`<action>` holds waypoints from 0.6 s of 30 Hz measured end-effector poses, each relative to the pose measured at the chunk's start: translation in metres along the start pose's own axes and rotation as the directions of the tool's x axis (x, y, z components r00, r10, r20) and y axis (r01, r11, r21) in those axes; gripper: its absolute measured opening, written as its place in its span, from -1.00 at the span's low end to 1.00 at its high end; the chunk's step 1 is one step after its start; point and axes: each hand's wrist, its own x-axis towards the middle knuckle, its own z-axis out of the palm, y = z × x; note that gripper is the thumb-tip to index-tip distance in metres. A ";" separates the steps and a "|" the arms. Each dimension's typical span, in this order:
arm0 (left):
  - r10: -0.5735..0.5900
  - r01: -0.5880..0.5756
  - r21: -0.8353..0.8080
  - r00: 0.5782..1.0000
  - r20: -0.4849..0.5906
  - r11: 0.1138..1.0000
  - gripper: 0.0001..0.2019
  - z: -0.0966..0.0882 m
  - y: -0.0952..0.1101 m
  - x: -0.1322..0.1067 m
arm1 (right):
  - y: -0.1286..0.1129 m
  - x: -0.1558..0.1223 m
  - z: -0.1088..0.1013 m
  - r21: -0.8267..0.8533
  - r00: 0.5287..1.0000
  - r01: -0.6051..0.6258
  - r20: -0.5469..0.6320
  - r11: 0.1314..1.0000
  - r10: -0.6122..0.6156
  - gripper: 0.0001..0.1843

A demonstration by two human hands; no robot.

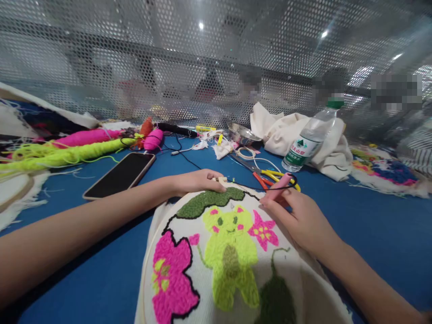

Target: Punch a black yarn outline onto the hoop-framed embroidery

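Observation:
An embroidery hoop (147, 256) with white cloth stands tilted in front of me, showing a tufted yellow-green frog (231, 252), pink flowers and dark green leaves. My left hand (199, 181) grips the hoop's top edge, fingers curled over it. My right hand (299, 218) is closed on a pink punch needle (278, 186), its tip at the cloth near the small pink flower (263, 231). Black yarn runs from the needle across the table.
A phone (119, 175) lies face up at the left on the blue table (371, 225). Neon yellow and pink yarn skeins (77, 144), scissors (270, 176), a metal bowl (242, 133), a water bottle (312, 137) on white cloth and perforated mesh screen (202, 58) stand behind.

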 end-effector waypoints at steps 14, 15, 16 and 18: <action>-0.009 0.005 0.140 1.000 0.028 0.990 -0.80 0.003 0.004 0.001 | 0.001 0.000 0.012 0.206 0.997 -0.077 0.013 0.976 0.076 -0.70; -0.010 0.006 0.128 0.999 0.034 0.992 -0.80 0.004 0.004 0.001 | 0.001 0.000 0.013 0.207 0.997 -0.070 -0.001 0.976 0.071 -0.71; 0.000 -0.004 0.109 0.999 0.041 0.994 -0.80 0.004 0.005 0.000 | 0.000 -0.001 0.014 0.209 0.998 -0.062 -0.009 0.976 0.065 -0.72; 0.044 -0.047 0.054 0.997 0.057 0.997 -0.81 0.005 0.005 0.000 | 0.000 -0.001 0.016 0.208 0.998 -0.050 -0.016 0.977 0.055 -0.74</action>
